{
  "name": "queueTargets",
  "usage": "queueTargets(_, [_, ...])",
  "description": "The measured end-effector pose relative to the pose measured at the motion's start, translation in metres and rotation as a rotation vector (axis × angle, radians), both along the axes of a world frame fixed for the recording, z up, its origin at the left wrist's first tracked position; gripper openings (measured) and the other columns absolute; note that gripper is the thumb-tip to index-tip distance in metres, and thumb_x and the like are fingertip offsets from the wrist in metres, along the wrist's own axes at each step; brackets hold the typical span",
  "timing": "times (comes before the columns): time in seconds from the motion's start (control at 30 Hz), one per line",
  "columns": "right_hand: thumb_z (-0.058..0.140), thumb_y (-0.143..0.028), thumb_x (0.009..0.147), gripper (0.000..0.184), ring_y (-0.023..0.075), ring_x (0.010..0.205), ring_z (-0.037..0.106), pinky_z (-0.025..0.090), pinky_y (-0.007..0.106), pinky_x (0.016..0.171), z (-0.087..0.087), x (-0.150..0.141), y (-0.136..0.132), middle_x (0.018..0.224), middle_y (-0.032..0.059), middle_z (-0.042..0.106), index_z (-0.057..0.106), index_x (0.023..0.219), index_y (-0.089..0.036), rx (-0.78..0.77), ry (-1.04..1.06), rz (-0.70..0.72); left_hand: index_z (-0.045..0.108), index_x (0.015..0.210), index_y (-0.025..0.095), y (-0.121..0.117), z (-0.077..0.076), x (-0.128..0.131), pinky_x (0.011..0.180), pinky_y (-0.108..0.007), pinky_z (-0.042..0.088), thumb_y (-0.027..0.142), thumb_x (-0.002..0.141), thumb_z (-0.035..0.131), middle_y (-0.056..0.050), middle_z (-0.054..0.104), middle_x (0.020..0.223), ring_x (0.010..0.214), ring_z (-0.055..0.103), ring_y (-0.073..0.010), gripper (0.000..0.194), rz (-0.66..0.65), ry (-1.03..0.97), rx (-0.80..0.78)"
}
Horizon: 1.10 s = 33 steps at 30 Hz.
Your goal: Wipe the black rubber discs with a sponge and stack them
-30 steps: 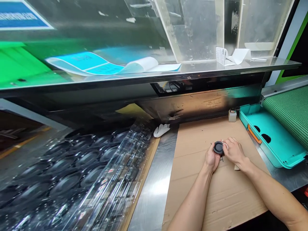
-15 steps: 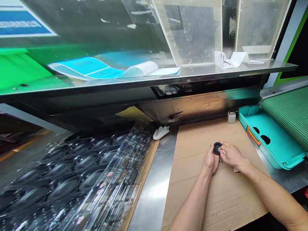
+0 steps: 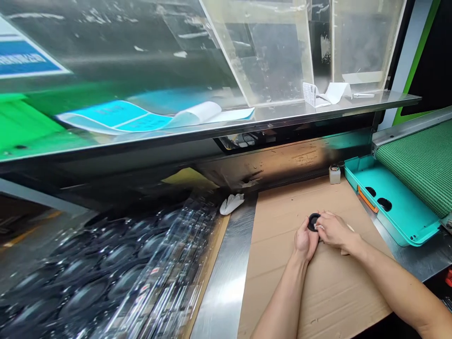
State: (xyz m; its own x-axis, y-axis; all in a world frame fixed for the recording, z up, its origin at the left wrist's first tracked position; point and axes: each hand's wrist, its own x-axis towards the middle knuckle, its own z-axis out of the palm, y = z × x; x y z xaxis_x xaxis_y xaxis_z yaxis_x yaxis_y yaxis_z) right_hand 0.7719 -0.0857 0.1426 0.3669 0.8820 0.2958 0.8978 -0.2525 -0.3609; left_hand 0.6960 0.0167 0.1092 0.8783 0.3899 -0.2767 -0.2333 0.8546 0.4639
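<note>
My left hand (image 3: 305,239) is closed around a small round black part (image 3: 312,221) with a raised rim. Above the cardboard sheet (image 3: 282,263), it holds the part tilted toward me. My right hand (image 3: 334,229) pinches a small piece of white cloth or tissue (image 3: 319,226) and presses it against the inside of the black part. The fingers hide most of the white piece. Beneath and beside the right hand, a pale object (image 3: 345,252) lies on the cardboard, mostly covered.
A teal tray (image 3: 406,207) with two black round pieces stands at right, beside a green conveyor belt (image 3: 420,155). A small white bottle (image 3: 334,175) stands at the cardboard's back edge. Clear plastic trays of black round parts (image 3: 116,254) fill the left. A metal shelf (image 3: 275,120) overhangs the back.
The camera view has shifted slightly. Both hands stay together at the black part, and the right fingers with the white piece have moved a little across its face.
</note>
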Motion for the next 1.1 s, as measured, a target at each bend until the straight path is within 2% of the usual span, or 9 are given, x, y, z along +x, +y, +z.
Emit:
queueTargets(0.1, [0.048,-0.016,0.096,0.019,0.0235,0.099,0.056,0.046,0.035,0.089,0.003,0.002,-0.002,0.103,0.0106,0.066,0.066,0.101,-0.016,-0.016,-0.050,-0.175,0.074,0.103,0.011,-0.002,0.001,0.001,0.110,-0.038,0.045,0.028,0.101,0.046,-0.013,0.074,0.111,0.114,0.067,-0.0230,0.033,0.009,-0.020,0.024])
queueTargets(0.27, [0.053,-0.015,0.094,0.015,0.0203,0.101,0.055,0.044,0.031,0.093,0.003,0.001,0.003,0.105,0.0066,0.066,0.067,0.098,-0.019,-0.028,-0.050,-0.005,0.074,0.097,0.012,0.000,-0.001,0.002,0.107,-0.037,0.048,0.028,0.102,0.044,-0.011,0.075,0.101,0.106,0.069,-0.0208,0.034,-0.001,-0.011,0.020])
queueTargets(0.4, [0.048,-0.019,0.099,0.020,0.0222,0.097,0.053,0.043,0.033,0.086,0.005,0.000,0.002,0.099,0.0080,0.065,0.068,0.098,-0.019,-0.040,-0.101,-0.191,0.073,0.101,0.013,-0.001,-0.004,0.001,0.105,-0.037,0.049,0.031,0.101,0.047,-0.010,0.075,0.104,0.107,0.068,-0.0209,0.032,-0.013,-0.018,0.054])
queueTargets(0.5, [0.050,-0.022,0.099,0.021,0.0215,0.097,0.052,0.042,0.032,0.084,0.010,-0.001,0.001,0.098,0.0057,0.065,0.070,0.095,-0.023,-0.036,-0.071,-0.085,0.073,0.096,0.013,0.000,-0.004,0.001,0.104,-0.035,0.050,0.029,0.101,0.047,-0.009,0.075,0.096,0.101,0.070,-0.0196,0.032,0.007,-0.001,0.047])
queueTargets(0.6, [0.056,-0.021,0.095,0.018,0.0225,0.097,0.053,0.041,0.035,0.085,0.021,0.004,-0.005,0.097,0.0046,0.067,0.073,0.090,-0.025,-0.104,-0.053,-0.012,0.072,0.099,0.011,0.006,-0.002,0.001,0.103,-0.038,0.051,0.031,0.102,0.043,-0.013,0.075,0.104,0.104,0.070,-0.0216,0.036,-0.009,0.012,0.022])
queueTargets(0.73, [0.053,-0.018,0.094,0.021,0.0277,0.099,0.055,0.042,0.041,0.089,0.041,0.020,-0.027,0.096,0.0116,0.067,0.073,0.090,-0.021,-0.161,-0.084,-0.229,0.070,0.103,0.009,0.017,0.005,0.002,0.096,-0.040,0.055,0.033,0.102,0.042,-0.019,0.070,0.121,0.113,0.068,-0.0269,0.037,0.042,0.037,0.004])
queueTargets(0.8, [0.055,-0.021,0.092,0.020,0.0305,0.110,0.053,0.042,0.043,0.093,0.049,0.027,-0.040,0.114,0.0150,0.065,0.073,0.101,-0.021,-0.120,-0.096,-0.297,0.070,0.105,0.009,0.020,0.007,0.003,0.092,-0.038,0.056,0.033,0.101,0.042,-0.020,0.068,0.126,0.113,0.068,-0.0277,0.037,0.069,0.031,-0.011])
queueTargets(0.93, [0.060,-0.017,0.084,0.045,0.0277,0.119,0.054,0.044,0.040,0.097,0.052,0.029,-0.069,0.136,0.0085,0.057,0.066,0.126,-0.031,-0.145,-0.053,-0.159,0.069,0.107,0.011,0.021,0.009,0.003,0.090,-0.037,0.057,0.036,0.102,0.041,-0.018,0.066,0.131,0.114,0.068,-0.0267,0.038,0.088,0.029,-0.054])
queueTargets(1.1, [0.056,0.003,0.064,0.067,0.0316,0.129,0.052,0.045,0.046,0.099,0.039,0.017,-0.095,0.148,0.0015,0.054,0.073,0.114,-0.037,-0.359,-0.062,0.012,0.069,0.106,0.013,0.020,0.006,0.006,0.090,-0.038,0.057,0.038,0.101,0.040,-0.017,0.066,0.131,0.114,0.068,-0.0266,0.038,0.089,0.025,-0.054])
